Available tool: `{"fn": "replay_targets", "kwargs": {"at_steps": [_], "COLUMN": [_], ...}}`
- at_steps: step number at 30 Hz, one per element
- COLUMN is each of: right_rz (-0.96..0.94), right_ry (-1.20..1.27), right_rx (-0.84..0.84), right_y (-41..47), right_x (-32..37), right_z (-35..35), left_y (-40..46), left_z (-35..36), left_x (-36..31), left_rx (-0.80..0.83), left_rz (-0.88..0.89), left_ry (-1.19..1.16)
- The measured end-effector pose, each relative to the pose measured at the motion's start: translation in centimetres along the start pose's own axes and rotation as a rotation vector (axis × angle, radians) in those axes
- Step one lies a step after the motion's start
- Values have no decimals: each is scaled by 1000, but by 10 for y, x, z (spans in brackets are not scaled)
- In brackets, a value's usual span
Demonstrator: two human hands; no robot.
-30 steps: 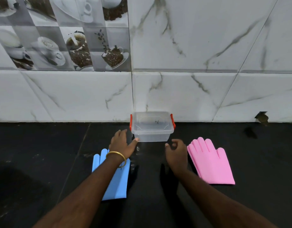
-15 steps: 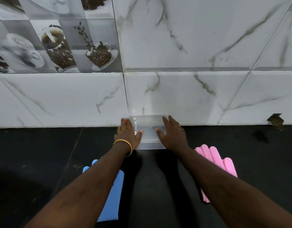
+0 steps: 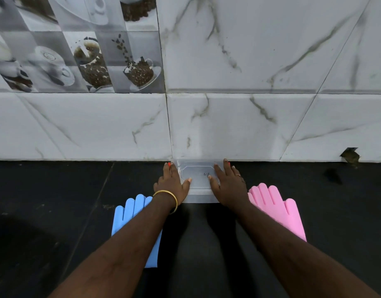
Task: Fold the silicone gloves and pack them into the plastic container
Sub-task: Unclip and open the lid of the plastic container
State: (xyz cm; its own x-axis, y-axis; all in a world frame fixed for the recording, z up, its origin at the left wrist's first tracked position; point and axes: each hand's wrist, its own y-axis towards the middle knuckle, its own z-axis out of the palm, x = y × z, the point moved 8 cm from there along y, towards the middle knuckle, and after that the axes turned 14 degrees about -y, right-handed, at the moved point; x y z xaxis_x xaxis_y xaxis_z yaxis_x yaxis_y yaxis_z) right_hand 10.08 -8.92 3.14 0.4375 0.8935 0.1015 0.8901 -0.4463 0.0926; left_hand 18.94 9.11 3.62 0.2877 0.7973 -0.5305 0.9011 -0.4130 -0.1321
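At the wall, container (image 3: 197, 179): lid on, both hands gripping its ends.
Left hand (image 3: 172, 183): clasps left end.
Right hand (image 3: 227, 181): clasps right end.
Gloves: blue (image 3: 129, 211), pink (image 3: 277, 207), flat on bench (image 3: 56, 211).

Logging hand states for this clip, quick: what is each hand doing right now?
Left hand: grips the left end of the plastic container, fingers over its red latch.
Right hand: grips the container's right end.
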Motion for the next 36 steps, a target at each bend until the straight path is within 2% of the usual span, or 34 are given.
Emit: {"fn": "replay_targets", "kwargs": {"at_steps": [6, 13, 18, 21, 25, 30, 36], "right_rz": [2, 1, -11, -9, -72, -140, -166], "right_ry": [2, 10, -60, -126, -93, -36, -70], "right_rx": [85, 58, 100, 51, -42, 13, 19], "right_y": [-19, -77, -97, -94, -84, -78, -80], "right_x": [-9, -13, -14, -3, 30, 64, 69], "right_z": [14, 8, 4, -11, -23, -6, 6], "left_y": [-18, -73, -98, -102, -108, -118, -114], "left_z": [17, 25, 31, 30, 30, 20, 0], "left_x": [3, 4, 8, 9, 8, 9, 19], "left_rx": [22, 28, 4, 8, 22, -30, -57], "left_rz": [-23, -4, -14, -4, 11, 48, -39], "left_ry": [7, 39, 34, -15, -92, -243, -287]}}
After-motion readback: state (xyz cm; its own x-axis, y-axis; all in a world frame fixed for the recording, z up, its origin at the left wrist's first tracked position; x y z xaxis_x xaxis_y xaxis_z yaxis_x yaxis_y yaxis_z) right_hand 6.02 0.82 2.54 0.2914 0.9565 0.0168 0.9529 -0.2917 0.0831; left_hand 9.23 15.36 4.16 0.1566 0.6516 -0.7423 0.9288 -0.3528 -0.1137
